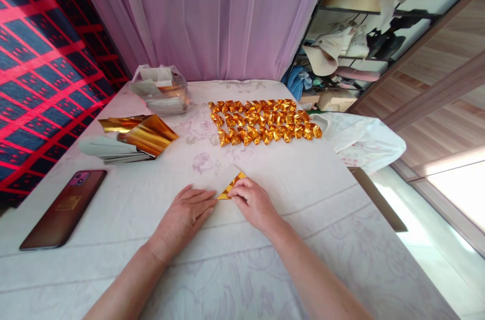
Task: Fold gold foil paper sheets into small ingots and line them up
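A small piece of gold foil paper (231, 186), folded into a triangle, lies on the table in front of me. My left hand (186, 210) rests flat with its fingers stretched out, the fingertips at the paper's left corner. Over the paper's right side, my right hand (254, 202) has its fingers curled and closed on it, hiding part of the foil. Beyond both hands, folded gold foil pieces (265, 133) stand in rows. To the left lies a stack of gold foil sheets (149, 134), curled up and showing pale undersides.
A phone (64, 209) lies face down at the left. Behind the foil stack sits a clear plastic bag (161, 90) with more paper. A white plastic bag (371, 141) is by the table's right edge. Shelves (356, 57) with shoes and hats stand at the back right.
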`<action>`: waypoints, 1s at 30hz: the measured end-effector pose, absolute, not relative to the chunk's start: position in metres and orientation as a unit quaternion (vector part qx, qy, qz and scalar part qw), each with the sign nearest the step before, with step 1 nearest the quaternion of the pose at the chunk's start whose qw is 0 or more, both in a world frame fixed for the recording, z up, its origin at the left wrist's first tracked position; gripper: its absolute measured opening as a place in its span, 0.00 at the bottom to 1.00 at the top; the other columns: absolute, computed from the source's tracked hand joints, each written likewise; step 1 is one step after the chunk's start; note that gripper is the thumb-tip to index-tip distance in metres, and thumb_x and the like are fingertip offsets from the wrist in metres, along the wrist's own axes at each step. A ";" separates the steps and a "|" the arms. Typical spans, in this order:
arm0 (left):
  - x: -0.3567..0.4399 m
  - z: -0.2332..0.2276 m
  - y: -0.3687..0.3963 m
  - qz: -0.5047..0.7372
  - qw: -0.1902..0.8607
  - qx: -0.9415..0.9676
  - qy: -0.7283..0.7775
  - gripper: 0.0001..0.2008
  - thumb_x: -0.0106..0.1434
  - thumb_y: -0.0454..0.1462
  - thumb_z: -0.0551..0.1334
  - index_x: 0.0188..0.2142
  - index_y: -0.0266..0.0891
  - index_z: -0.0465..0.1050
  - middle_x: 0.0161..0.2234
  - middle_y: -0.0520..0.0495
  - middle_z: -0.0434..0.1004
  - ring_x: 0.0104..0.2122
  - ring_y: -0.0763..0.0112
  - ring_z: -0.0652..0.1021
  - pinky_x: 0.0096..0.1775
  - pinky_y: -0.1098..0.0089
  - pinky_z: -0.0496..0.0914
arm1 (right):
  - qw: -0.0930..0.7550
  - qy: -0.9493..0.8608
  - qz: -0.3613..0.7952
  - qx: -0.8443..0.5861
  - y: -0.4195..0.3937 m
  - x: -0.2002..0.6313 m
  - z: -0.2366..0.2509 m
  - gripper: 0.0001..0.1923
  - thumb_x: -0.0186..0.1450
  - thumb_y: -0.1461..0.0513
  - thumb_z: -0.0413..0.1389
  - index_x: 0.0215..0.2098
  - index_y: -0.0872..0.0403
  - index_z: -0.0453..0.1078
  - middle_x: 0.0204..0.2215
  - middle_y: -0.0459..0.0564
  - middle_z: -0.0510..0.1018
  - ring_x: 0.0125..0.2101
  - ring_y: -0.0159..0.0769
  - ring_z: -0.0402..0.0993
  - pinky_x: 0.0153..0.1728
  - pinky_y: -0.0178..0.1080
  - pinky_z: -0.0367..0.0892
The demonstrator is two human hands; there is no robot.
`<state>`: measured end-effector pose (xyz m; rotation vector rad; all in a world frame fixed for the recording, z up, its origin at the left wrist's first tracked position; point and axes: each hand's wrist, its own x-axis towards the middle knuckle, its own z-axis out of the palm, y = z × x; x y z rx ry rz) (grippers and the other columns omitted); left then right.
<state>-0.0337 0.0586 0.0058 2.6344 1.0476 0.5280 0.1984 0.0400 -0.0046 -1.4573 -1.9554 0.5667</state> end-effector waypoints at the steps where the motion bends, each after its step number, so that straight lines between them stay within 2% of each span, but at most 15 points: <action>1: -0.034 0.007 0.059 0.180 0.128 0.906 0.361 0.16 0.73 0.44 0.53 0.50 0.49 0.77 0.50 0.49 0.80 0.49 0.64 0.78 0.59 0.52 0.63 | 0.311 -0.742 0.213 -0.554 0.040 0.198 -0.004 0.11 0.63 0.70 0.56 0.35 0.49 0.78 0.38 0.47 0.77 0.40 0.34 0.75 0.43 0.38 0.70; 7: -0.033 0.007 0.057 0.163 0.106 0.910 0.365 0.15 0.71 0.43 0.55 0.53 0.47 0.74 0.52 0.47 0.78 0.48 0.61 0.77 0.59 0.48 0.60 | 0.308 -0.747 0.198 -0.555 0.040 0.197 -0.005 0.11 0.63 0.70 0.57 0.36 0.49 0.78 0.37 0.47 0.76 0.39 0.34 0.75 0.42 0.37 0.69; 11: -0.030 0.005 0.056 0.161 0.088 0.914 0.363 0.16 0.71 0.43 0.56 0.54 0.50 0.73 0.52 0.47 0.77 0.48 0.60 0.76 0.58 0.47 0.60 | 0.309 -0.762 0.172 -0.542 0.038 0.197 -0.008 0.11 0.65 0.69 0.55 0.37 0.49 0.77 0.36 0.47 0.76 0.38 0.34 0.74 0.42 0.37 0.69; 17: -0.026 0.009 0.057 0.162 0.075 0.914 0.365 0.15 0.71 0.42 0.55 0.52 0.49 0.76 0.49 0.47 0.78 0.46 0.62 0.74 0.56 0.51 0.62 | 0.278 -0.812 0.110 -0.502 0.031 0.197 -0.003 0.14 0.66 0.66 0.57 0.47 0.48 0.76 0.41 0.51 0.75 0.42 0.37 0.71 0.46 0.41 0.68; 22: -0.024 0.012 0.058 0.152 0.068 0.917 0.364 0.14 0.70 0.41 0.56 0.51 0.47 0.77 0.49 0.46 0.78 0.45 0.61 0.74 0.54 0.52 0.64 | 0.218 -0.840 0.074 -0.492 0.026 0.196 0.005 0.15 0.65 0.63 0.59 0.50 0.48 0.76 0.46 0.53 0.74 0.45 0.41 0.69 0.49 0.45 0.67; 30: -0.023 0.014 0.057 0.154 0.060 0.916 0.366 0.14 0.70 0.40 0.56 0.50 0.48 0.77 0.48 0.47 0.79 0.44 0.62 0.74 0.52 0.55 0.65 | 0.194 -0.841 0.018 -0.505 0.017 0.210 0.001 0.15 0.67 0.61 0.58 0.51 0.46 0.76 0.50 0.54 0.75 0.46 0.44 0.69 0.48 0.47 0.68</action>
